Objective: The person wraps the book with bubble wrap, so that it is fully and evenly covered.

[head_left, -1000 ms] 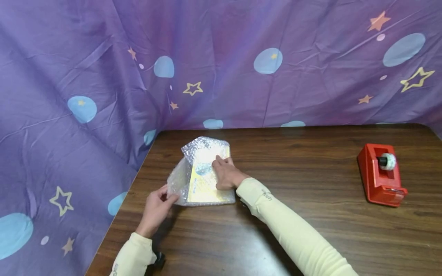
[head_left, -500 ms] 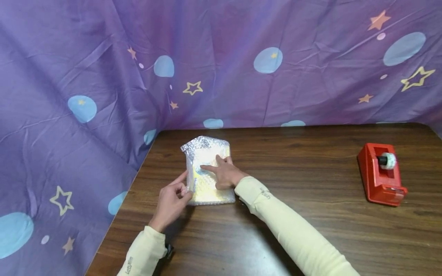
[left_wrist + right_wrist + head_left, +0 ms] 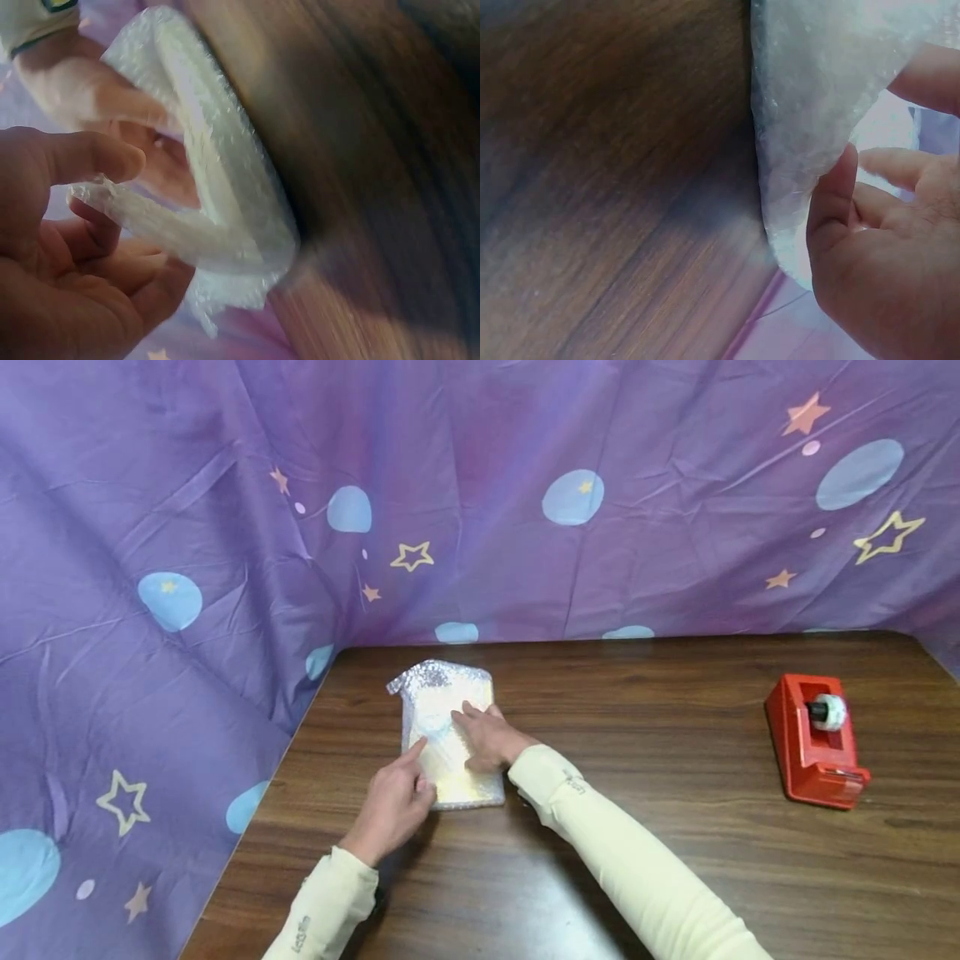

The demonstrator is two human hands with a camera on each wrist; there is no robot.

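A flat, pale yellow rectangular item [image 3: 459, 783] lies in bubble wrap [image 3: 438, 675] on the table's left part; the glare and wrap hide what it is. Over its left side the wrap's flap is folded. My left hand [image 3: 390, 810] is at that side, index finger stretched onto the wrap. In the left wrist view the flap's edge [image 3: 150, 221] sits between thumb and fingers, which pinch it. My right hand [image 3: 489, 740] rests on top from the right with spread fingers. In the right wrist view, its thumb [image 3: 832, 191] is beside the wrap's edge.
A red tape dispenser [image 3: 817, 739] with a roll of tape [image 3: 831, 712] stands at the right on the brown wooden table [image 3: 637, 693]. Behind and to the left hangs a purple curtain [image 3: 495, 552] with stars and blue ovals.
My left hand has moved rightward, folding the left flap of bubble wrap over the yellow item. The right hand stays on top; its index finger stretched left, then drew back.
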